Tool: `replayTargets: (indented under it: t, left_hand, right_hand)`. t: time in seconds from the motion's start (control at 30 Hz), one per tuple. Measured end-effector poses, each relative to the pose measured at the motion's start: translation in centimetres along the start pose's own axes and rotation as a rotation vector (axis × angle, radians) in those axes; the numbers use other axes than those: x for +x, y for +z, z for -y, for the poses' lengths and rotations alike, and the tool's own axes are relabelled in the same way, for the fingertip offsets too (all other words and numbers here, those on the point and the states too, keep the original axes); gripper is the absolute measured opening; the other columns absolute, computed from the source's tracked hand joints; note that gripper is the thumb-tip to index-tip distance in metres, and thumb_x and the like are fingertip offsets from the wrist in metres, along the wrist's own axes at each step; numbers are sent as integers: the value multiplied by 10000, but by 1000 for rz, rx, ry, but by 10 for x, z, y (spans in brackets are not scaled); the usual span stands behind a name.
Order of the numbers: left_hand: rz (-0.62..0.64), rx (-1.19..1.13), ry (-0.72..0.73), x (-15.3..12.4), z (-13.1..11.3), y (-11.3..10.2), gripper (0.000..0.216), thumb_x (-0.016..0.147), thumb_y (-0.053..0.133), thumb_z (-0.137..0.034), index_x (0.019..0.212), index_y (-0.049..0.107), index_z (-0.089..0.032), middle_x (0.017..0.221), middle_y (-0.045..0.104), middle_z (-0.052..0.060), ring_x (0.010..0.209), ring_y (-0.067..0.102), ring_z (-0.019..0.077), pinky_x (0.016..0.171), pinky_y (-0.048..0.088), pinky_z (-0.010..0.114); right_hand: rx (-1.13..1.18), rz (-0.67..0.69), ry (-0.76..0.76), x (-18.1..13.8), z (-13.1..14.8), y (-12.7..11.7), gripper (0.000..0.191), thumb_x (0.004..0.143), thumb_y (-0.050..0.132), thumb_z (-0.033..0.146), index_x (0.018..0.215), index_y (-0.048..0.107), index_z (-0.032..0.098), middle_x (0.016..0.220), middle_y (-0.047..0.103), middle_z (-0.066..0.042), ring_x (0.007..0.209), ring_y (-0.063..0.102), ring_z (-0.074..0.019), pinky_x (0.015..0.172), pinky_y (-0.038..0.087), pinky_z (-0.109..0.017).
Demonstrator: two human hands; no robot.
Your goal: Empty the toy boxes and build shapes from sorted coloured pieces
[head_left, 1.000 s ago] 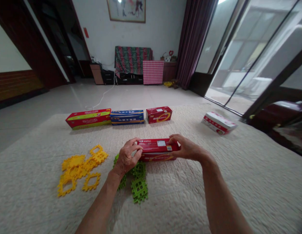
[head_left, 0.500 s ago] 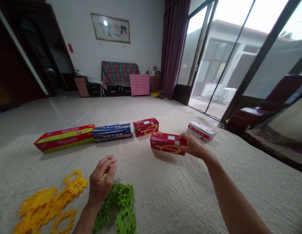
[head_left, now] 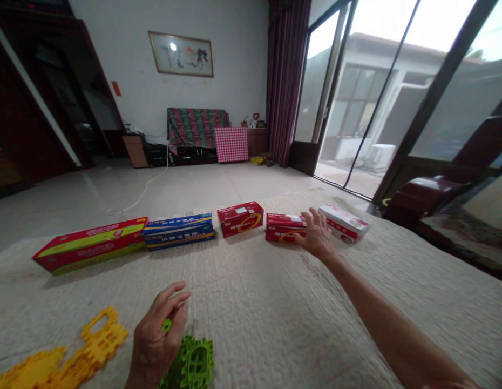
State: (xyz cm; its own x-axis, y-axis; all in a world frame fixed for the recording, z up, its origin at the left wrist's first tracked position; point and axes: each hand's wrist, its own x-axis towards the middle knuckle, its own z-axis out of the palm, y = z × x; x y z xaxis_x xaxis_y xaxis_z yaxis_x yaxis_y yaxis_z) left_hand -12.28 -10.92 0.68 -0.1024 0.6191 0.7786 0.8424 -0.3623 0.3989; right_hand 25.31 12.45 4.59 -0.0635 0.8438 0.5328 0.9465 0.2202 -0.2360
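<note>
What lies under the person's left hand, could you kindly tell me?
Green plastic pieces show past the left hand and through a small gap; the rest is covered, so I cannot tell how far they extend.

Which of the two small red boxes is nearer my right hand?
The red box on the right, between the other red box and the white box. The right hand covers its right end, while the other stands clear, beside the blue box.

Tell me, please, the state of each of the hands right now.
Left hand: open, loosely curled, no object visibly gripped.
Right hand: open, spread at the right end of the right-hand red box, not clasped around it.
</note>
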Motion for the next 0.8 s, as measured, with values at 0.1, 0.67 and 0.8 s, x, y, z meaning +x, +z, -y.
replayTargets:
  t: [0.1,0.67,0.8]
  left_hand:
    - [2,28,6,-1,1,0,154,873,571,-232,976,686,-227,1103,697,35,993,683,159,835,560,234]
    - [41,139,49,-8,13,-4,160,864,585,-233,991,683,-231,1129,701,43,1002,691,162,879,571,246]
    - [55,166,48,-11,18,-6,178,855,585,-239,997,691,-244,1125,711,45,986,701,185,841,597,276]
  right_hand:
    - [-32,-55,110,-14,41,19,792,758,660,495,1435,353,222,1579,196,-182,1400,150,-483,925,367,-678]
    - [-17,-165,-45,37,11,92,711,694,691,243,1343,405,189,1498,300,-176,1404,179,-399,1061,292,-605]
    - [16,-138,-68,59,2,103,698,712,651,218,1360,396,159,1493,299,-185,1412,178,-380,1079,302,-556]
